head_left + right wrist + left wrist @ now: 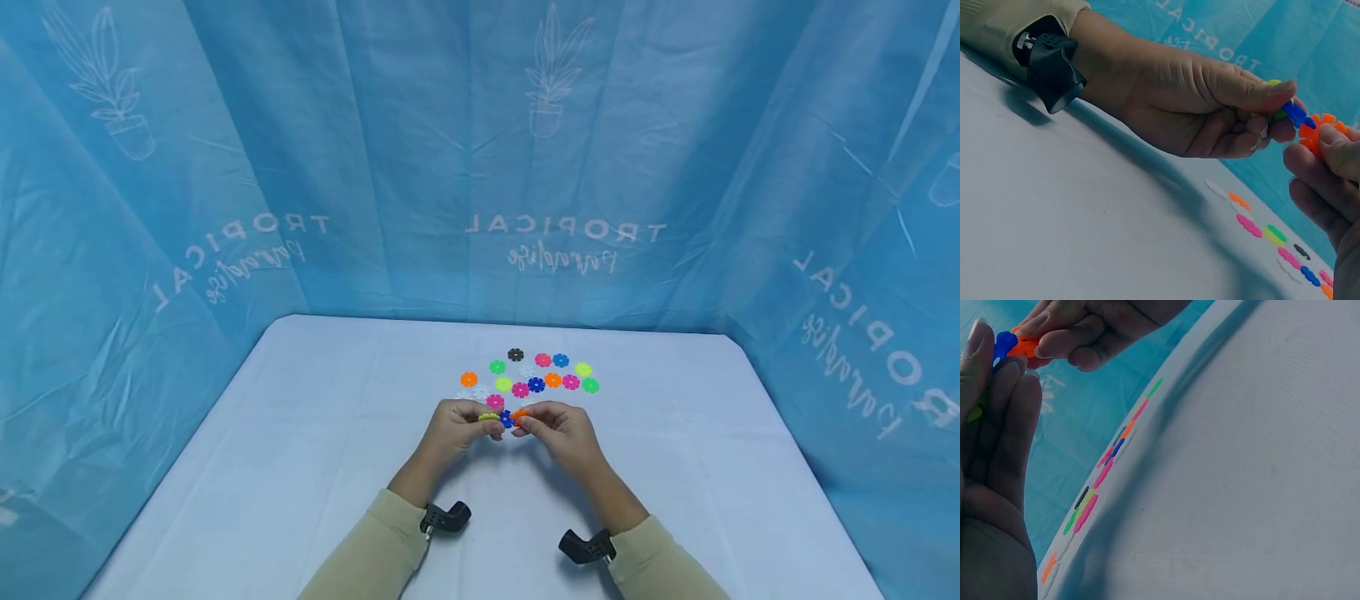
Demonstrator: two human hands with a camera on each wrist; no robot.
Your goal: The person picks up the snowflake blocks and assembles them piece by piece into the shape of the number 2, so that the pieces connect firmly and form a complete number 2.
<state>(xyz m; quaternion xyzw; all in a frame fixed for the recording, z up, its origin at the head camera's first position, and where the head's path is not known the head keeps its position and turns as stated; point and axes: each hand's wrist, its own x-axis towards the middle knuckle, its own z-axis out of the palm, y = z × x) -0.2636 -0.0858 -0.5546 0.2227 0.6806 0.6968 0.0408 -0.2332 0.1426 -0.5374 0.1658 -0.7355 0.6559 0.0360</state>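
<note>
Small flower-shaped plastic discs with notched rims are in both hands, held above the table. My left hand (452, 429) pinches a yellow-green disc (489, 417) between thumb and fingers. A blue disc (1296, 114) sticks out from that disc, partly covered by the left fingertips. My right hand (564, 431) pinches an orange disc (1314, 134) between thumb and index finger. The blue and orange discs meet edge to edge between the hands. How deep their slots sit in each other, I cannot tell.
Several loose notched discs lie flat just beyond the hands, among them a black disc (515, 355), an orange disc (468, 379), a green disc (590, 386) and pale, whitish ones. They rest on a white-covered table (337, 467). A blue printed curtain (420, 167) surrounds its back and sides.
</note>
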